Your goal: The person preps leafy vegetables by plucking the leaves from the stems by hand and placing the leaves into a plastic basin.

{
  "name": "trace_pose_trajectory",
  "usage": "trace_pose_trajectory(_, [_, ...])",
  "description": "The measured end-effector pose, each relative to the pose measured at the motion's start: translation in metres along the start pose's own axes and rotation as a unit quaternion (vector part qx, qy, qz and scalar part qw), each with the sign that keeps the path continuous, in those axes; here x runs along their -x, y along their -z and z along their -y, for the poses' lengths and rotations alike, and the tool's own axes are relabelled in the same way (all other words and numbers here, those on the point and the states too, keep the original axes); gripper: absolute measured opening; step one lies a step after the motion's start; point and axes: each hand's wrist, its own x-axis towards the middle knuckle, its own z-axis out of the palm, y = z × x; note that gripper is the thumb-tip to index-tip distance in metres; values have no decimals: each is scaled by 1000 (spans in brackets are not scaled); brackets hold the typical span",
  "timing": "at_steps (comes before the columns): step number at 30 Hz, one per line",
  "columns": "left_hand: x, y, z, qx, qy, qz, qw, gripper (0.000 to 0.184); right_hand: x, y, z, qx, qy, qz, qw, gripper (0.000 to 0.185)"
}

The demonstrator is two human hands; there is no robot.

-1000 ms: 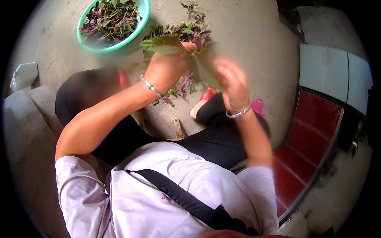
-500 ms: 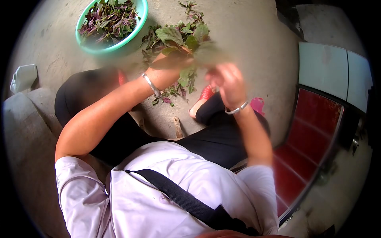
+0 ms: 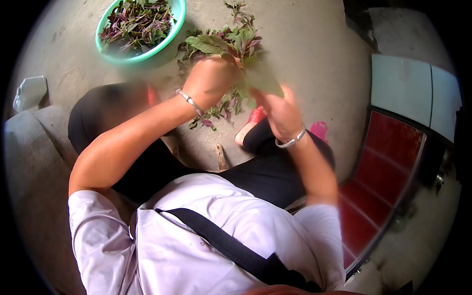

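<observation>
My left hand is closed around a sprig of green and purple leaves, like red amaranth, in front of my knees. Beside it on the right, my right hand has its fingers bent at a broad green leaf of that sprig. Motion blur softens this leaf and the fingertips. Beneath and behind both hands, more leafy sprigs lie loose on the floor, partly hidden by my hands.
A mint-green basin full of picked leaves stands at the upper left on the concrete floor. A clear plastic container lies far left. To the right are a red-tiled, pale-topped unit and a pink object.
My right hand has come left and up to the sprig, its fingers now at the broad leaf. My left hand has turned slightly and keeps hold of the sprig.
</observation>
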Motion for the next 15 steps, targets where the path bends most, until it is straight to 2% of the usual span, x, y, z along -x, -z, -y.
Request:
trace_pose_trajectory(2, [1,-1,0,-9,4,-11,1000,10,-3,0,-12,-70,1,-12,997,13])
trace_pose_trajectory(3, [1,0,5,-30,-53,-15,998,10,-4,3,-14,-105,-14,-11,994,13])
trace_pose_trajectory(4, [2,2,6,-109,-46,29,993,15,-6,4,-15,-139,-31,-9,990,12])
trace_pose_trajectory(6, [4,-5,6,4,34,-2,999,21,-3,-4,-8,-146,-53,-25,988,13])
trace_pose_trajectory(11, [4,-9,6,-21,21,-32,999,28,-5,0,-12,-142,-80,3,987,13])
trace_pose_trajectory(14, [3,-7,5,-25,19,-33,999,29,-3,-16,-3,-201,-64,-46,976,13])
trace_pose_trajectory(15, [4,-6,4,-24,11,-43,999,30,-5,-10,-7,-203,-81,-12,976,15])
